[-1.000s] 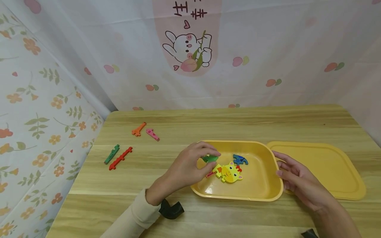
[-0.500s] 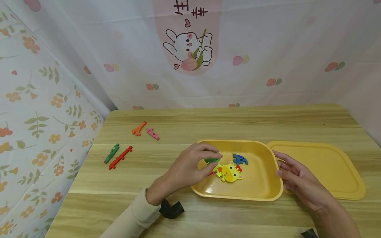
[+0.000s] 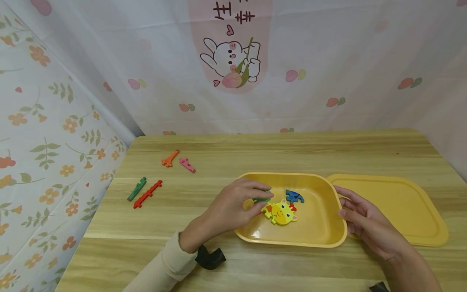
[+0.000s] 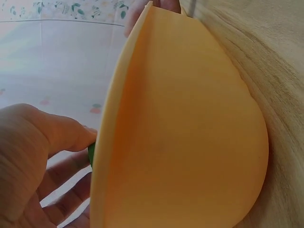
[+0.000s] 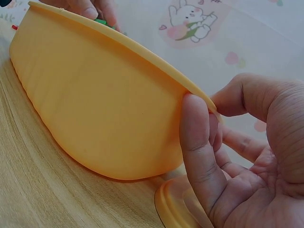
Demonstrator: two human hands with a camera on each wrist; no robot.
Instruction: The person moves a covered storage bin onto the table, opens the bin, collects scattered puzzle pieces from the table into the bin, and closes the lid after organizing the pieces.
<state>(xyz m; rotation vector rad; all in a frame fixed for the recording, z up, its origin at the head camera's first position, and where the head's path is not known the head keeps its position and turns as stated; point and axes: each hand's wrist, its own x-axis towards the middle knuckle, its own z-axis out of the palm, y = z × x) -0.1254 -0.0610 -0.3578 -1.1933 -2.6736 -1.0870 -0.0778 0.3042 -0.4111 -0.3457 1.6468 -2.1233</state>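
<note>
My left hand [image 3: 233,205] reaches over the left end of a yellow plastic box [image 3: 313,243] and pinches a green puzzle piece [image 3: 261,197], mostly hidden by the fingers. Inside the box lie a yellow giraffe-head puzzle piece [image 3: 283,212] and a blue puzzle piece [image 3: 293,196]. Only a sliver of red or pink shows under the left fingertips, too small to identify. My right hand [image 3: 372,223] pinches the box's right rim, thumb on top and fingers against the outer wall, as the right wrist view shows of the box wall [image 5: 95,95].
A yellow lid [image 3: 401,207] lies right of the box, partly behind the right hand. On the table's left are an orange piece [image 3: 170,158], a pink piece [image 3: 187,165], a green strip-like piece [image 3: 137,189] and a red one [image 3: 147,194]. A curtain hangs behind.
My left hand has shifted slightly right and lower with the green puzzle piece, covering more of the red or pink bit. The right hand and the box stay put.
</note>
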